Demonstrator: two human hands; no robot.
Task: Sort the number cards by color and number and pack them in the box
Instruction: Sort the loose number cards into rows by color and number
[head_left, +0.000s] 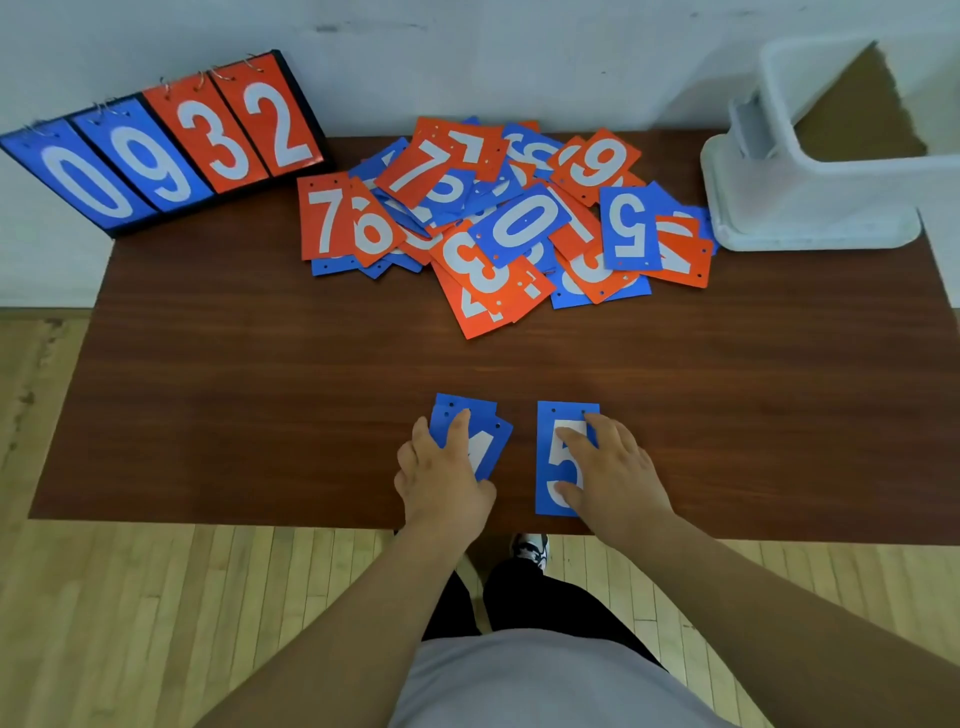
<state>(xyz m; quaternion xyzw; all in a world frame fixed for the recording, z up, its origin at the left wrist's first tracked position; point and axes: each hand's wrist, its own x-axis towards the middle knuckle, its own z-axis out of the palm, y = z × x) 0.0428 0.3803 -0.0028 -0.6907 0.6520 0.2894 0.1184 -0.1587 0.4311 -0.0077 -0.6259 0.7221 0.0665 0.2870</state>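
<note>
Fingers of right hand spread on blue 5 card, lengthwise pointing away; left hand clasps tilted blue cards.

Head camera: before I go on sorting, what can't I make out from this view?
Blue cards: head view; the left hand covers most of the digit, and the number of cards in the stack is unclear.
Blue 5 card: the right hand lies on it; anything beneath is hidden.
Card pile: lower cards are buried under upper ones, so their digits are unreadable.
Box: right side cut off by the frame edge; contents unclear.
</note>
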